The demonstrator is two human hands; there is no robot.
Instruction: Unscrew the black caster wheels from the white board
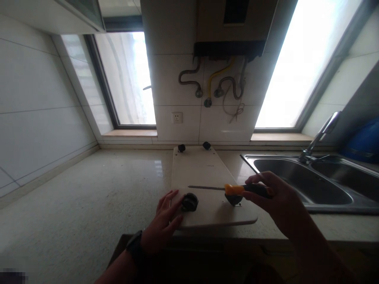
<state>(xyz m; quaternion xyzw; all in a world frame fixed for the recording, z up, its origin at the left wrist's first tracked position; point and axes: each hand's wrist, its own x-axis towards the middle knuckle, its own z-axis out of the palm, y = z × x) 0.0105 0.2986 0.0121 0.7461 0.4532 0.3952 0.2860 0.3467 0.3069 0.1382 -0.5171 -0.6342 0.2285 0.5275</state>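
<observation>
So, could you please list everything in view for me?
Counter: one, pale, across the middle
Board: one, white, on the counter
Wheels: four, black, on the board
Screwdriver: one, orange and black, above the board
Sink: one, silver, double, right
Tap: one, silver, behind the sink
Unclear object: one, blue, far right
Wall: one, white-tiled, behind the counter
Heater: one, brownish, on the wall
Pipes: three, grey and yellow, below the heater
Socket: one, white, on the wall
Windows: two, dark-framed, left and right
Cupboard: one, white, top left
Watch: one, black, near the bottom
Left hand: one, on the board
Right hand: one, holding the screwdriver
</observation>
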